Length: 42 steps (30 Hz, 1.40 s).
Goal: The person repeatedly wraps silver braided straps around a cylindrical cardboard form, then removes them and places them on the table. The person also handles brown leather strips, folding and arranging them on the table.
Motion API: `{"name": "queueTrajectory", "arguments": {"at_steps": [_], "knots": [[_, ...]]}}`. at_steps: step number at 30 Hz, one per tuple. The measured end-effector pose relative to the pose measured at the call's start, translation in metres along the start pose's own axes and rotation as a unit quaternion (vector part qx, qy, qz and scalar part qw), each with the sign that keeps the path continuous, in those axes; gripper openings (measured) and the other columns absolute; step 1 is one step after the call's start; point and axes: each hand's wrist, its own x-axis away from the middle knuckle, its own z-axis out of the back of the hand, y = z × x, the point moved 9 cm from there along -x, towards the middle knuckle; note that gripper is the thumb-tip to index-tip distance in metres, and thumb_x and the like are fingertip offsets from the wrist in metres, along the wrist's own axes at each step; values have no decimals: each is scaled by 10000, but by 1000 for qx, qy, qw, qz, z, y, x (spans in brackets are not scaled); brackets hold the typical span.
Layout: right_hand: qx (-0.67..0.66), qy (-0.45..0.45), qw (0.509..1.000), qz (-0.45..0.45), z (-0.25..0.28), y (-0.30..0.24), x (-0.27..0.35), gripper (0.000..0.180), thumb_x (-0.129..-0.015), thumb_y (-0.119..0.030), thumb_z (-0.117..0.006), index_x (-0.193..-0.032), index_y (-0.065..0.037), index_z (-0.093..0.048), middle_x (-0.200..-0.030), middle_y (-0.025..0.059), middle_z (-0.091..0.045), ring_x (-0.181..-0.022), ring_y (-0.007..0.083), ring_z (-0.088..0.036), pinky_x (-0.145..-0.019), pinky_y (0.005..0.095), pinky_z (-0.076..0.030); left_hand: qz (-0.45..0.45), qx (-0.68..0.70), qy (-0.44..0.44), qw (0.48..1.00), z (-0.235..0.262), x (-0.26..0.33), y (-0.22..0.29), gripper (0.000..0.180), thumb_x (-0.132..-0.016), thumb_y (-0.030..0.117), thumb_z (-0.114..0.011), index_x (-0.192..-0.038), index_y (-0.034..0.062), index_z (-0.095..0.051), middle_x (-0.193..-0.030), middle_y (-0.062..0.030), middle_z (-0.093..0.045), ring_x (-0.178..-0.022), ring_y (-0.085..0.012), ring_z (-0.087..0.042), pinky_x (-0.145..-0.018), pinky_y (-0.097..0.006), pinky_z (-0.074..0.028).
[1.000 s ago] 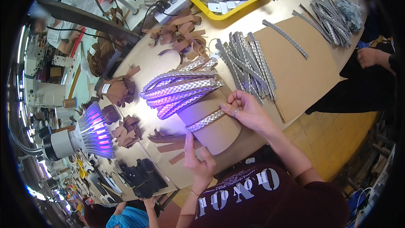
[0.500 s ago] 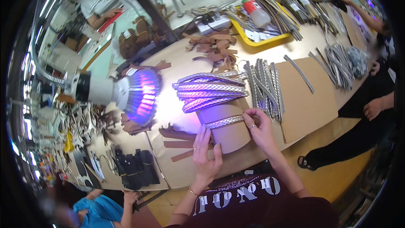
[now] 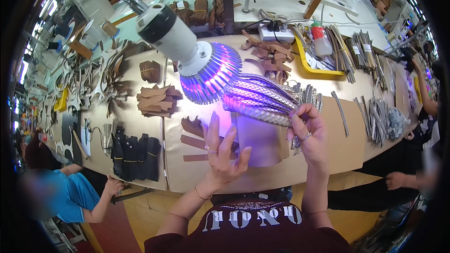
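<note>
A long tan worktable [image 3: 140, 126] runs across a crowded workshop, with machines and clutter bending away toward the rim of the view. The lamp [image 3: 187, 47] hangs right over my work, and its violet glare washes out the near end of the braided strips [image 3: 262, 100], so I cannot tell where one strip ends and the next begins there. My right hand [image 3: 311, 133] covers their other end, and its fingers are closed in a pinch on that bundle. My left hand [image 3: 222, 152] is spread, fingers apart and holding nothing, resting against the pale curved card [image 3: 260, 140] that sits under the strips.

Around me lie brown leather pieces [image 3: 157, 99], a row of black bundles [image 3: 136, 157] to my left, and a yellow tray [image 3: 318, 63] with a bottle [image 3: 321, 40] at the far edge. More silver strips [image 3: 379, 117] are scattered well to my right. Another person's hand [image 3: 112, 185] grips the table's near edge.

The strips themselves are flat, woven, silvery, fanned out side by side and tinted purple by the light.
</note>
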Motion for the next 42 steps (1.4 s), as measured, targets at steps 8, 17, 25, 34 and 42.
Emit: {"name": "queueTrajectory", "arguments": {"at_steps": [8, 17, 25, 34, 42], "knots": [[91, 47, 995, -13, 7, -6, -30, 112, -932, -61, -621, -1007, -30, -544, -843, 32, -573, -633, 96, -571, -559, 205, -465, -3, -61, -67, 996, -33, -49, 3, 713, -895, 419, -632, -1449, 39, -393, -1479, -220, -366, -1386, -391, -310, -1147, -575, -110], [315, 134, 938, 53, 26, 2, -20, 101, -932, -45, -624, -1007, -12, -565, -840, -12, -545, -601, 5, -464, -509, 164, -356, 149, 66, -304, 939, -107, -72, -41, 806, -880, 578, -566, -1455, 55, -354, -1537, -217, -234, -1213, -409, -469, -1024, -496, -380], [455, 208, 856, 132, 34, -2, -8, 129, -899, -95, -670, -969, -10, -603, -926, 32, -534, -617, 75, -413, -562, 231, -380, 64, -76, -217, 971, -113, -74, -36, 613, -881, 540, -586, -1177, 4, -588, -1159, -186, -599, -1142, -371, -534, -1003, -485, -394], [488, 253, 813, 192, 47, -20, 8, 131, -930, -135, -633, -993, -25, -599, -1000, 49, -572, -746, 124, -469, -678, 254, -390, 108, -101, -157, 976, -96, -69, -23, 672, -875, 555, -583, -1272, 14, -539, -1231, -222, -567, -1127, -359, -546, -977, -479, -392], [432, 257, 837, 217, 59, -34, 46, 164, -978, -159, -594, -999, 3, -590, -923, 22, -579, -857, 99, -522, -790, 240, -427, 104, -103, -22, 989, 13, -29, -55, 303, -842, 203, -693, -1109, 64, -656, -1057, -151, -636, -987, -316, -603, -919, -438, -428]]}}
